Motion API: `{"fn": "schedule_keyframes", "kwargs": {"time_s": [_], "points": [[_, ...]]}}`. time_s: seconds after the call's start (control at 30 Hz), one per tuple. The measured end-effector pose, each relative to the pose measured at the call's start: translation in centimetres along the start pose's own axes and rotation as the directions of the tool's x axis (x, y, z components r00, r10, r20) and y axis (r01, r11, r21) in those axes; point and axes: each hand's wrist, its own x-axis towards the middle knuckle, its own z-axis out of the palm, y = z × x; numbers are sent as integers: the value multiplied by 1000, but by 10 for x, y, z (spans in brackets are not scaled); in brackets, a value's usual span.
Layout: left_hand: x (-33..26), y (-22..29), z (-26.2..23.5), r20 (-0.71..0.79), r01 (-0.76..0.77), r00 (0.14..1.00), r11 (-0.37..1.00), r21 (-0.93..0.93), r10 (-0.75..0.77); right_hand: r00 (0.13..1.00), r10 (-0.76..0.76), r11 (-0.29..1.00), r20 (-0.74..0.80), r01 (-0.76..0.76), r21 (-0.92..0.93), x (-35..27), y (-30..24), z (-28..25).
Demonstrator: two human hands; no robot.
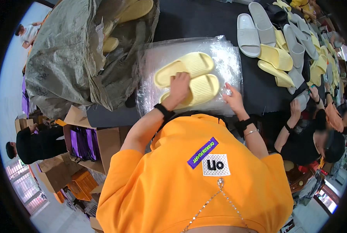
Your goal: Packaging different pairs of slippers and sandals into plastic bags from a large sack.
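Observation:
A pair of pale yellow slide slippers lies side by side on a stack of clear plastic bags [231,64]. My left hand [180,87] grips the pair near the middle, fingers curled over the inner edge of the far slipper [196,63]. Part of the near slipper [204,90] is hidden under that hand and wrist. To the right of the toe ends, my right hand [233,99] is held over the edge of the bags, thumb and fingers apart, with nothing visible in it.
A large grey woven sack [64,54] with yellow slippers inside stands at the left. Grey slippers [248,35] and yellow ones pile up on the dark table [196,19] at the right. A co-worker [309,136] handles a grey slipper there. An open carton [107,143] holds purple packages.

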Motion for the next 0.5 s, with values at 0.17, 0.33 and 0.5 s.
{"fn": "schedule_keyframes", "kwargs": {"time_s": [0.17,0.33,0.5], "points": [[-55,-106,-18,-163,280,952,952,123,-259,999,30,998,13,-30,46,-17,7,3],[-52,-139,-77,-275,375,903,918,128,-331,998,-57,992,-9,56,-113,-35,-10,-9],[-16,-59,-112,-204,120,972,992,28,-112,1000,-27,989,-6,25,-148,-53,-13,-19]]}}
